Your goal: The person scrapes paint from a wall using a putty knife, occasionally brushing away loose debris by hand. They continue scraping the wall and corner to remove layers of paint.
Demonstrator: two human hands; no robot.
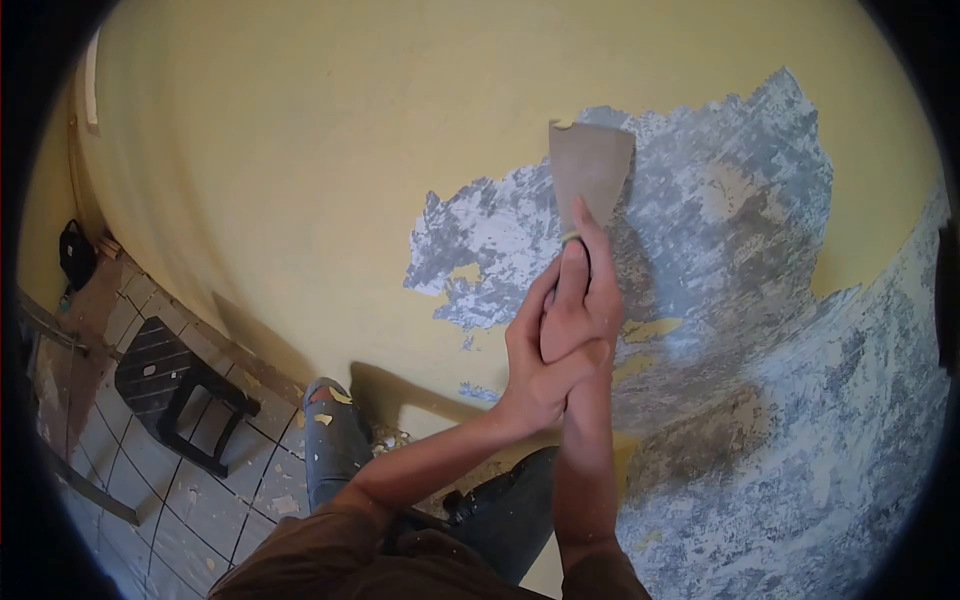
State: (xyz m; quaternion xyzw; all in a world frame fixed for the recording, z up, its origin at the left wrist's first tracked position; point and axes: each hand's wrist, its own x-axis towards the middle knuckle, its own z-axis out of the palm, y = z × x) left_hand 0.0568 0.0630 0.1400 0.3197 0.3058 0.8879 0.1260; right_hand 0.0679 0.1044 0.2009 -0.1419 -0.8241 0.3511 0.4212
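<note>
I see both hands clasped on the scraper [590, 165]: right hand [582, 300] gripping its handle, left hand [535, 375] wrapped over it, blade flat on the yellow wall [300, 150] beside bare grey plaster [760, 330]. A black stool [170, 385] stands on the flake-littered tiled floor [180, 530].

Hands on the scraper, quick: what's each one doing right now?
Right hand: closed on the scraper handle, forefinger along it, blade against the wall.
Left hand: closed, wrapped over the right hand.

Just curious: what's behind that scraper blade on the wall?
Around the scraper blade, grey scraped wall meets yellow paint. The patch directly behind the blade is covered.
</note>
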